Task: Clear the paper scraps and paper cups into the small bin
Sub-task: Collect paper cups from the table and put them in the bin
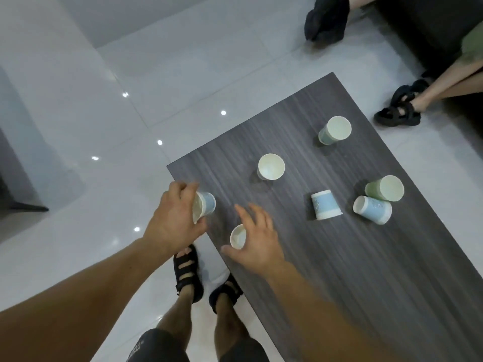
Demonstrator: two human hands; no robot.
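Fingers of the left hand grip a blue cup; right hand fingers spread over a white cup.

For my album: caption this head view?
Left hand holds a blue cup; right hand reaches another on the table.

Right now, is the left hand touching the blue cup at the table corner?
Touching. The head view shows the left hand wrapped around the blue cup, fingers over its rim.

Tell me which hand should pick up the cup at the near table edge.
Right. The right hand is open and hovering directly beside that cup, fingers spread around it. The left hand is already occupied, gripping a blue cup.
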